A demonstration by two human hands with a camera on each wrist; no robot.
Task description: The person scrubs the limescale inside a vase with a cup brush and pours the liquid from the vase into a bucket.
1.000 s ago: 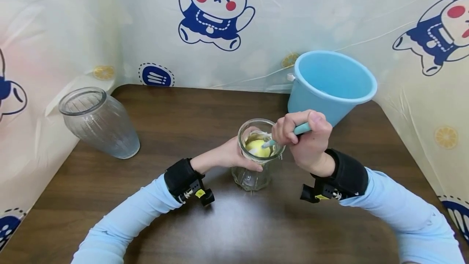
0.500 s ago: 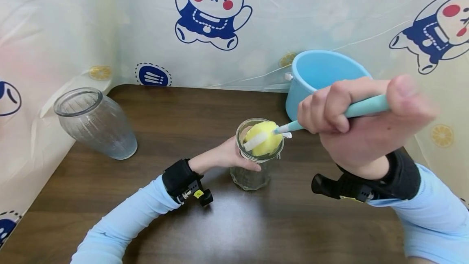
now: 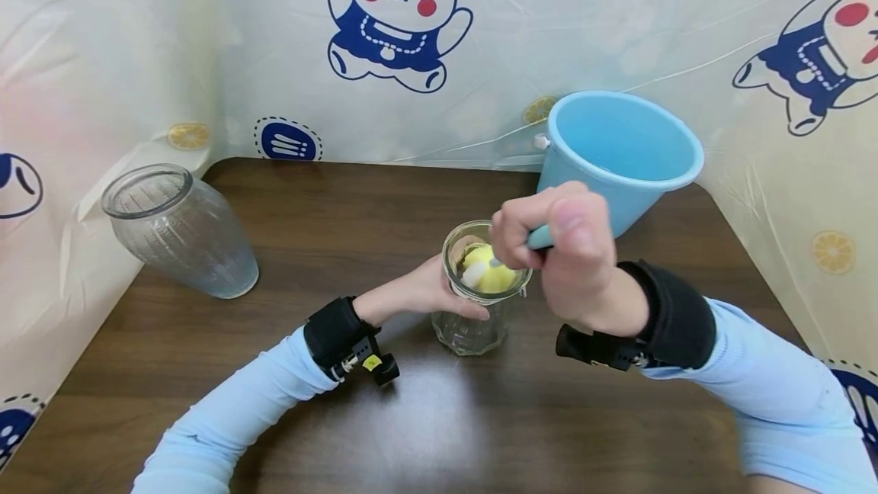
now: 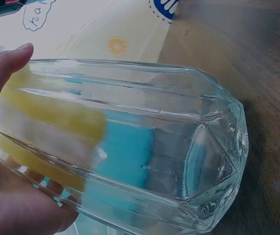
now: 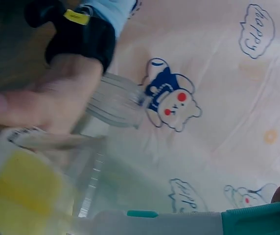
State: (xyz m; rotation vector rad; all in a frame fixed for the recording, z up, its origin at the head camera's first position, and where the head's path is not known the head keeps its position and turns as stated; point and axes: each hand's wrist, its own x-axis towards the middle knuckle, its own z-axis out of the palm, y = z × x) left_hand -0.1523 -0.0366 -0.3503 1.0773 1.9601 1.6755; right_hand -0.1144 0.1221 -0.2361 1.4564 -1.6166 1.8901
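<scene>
My left hand (image 3: 439, 290) holds a clear glass jar (image 3: 472, 334) around its upper part, and the jar stands slightly tilted on the table. A sponge bottle brush (image 3: 494, 273) with a yellow and white head is inside the jar's mouth. My right hand (image 3: 565, 250) grips the brush's teal handle from above, fingers curled round it. In the left wrist view, the yellow and white sponge shows through the faceted glass jar (image 4: 179, 98). The right wrist view is blurred, with the brush's white and teal handle (image 5: 179, 223) along the bottom.
A larger ribbed glass vase (image 3: 188, 235) stands at the left of the brown table (image 3: 384, 418). Behind my right hand is a light blue bucket (image 3: 617, 151) at the back right. Printed sheeting (image 3: 274, 29) lines the back and sides.
My right hand first lifts the bottle brush up and right, bringing the sponge to the jar's rim, then pushes it back down into the jar. The left hand and jar stay nearly still.
</scene>
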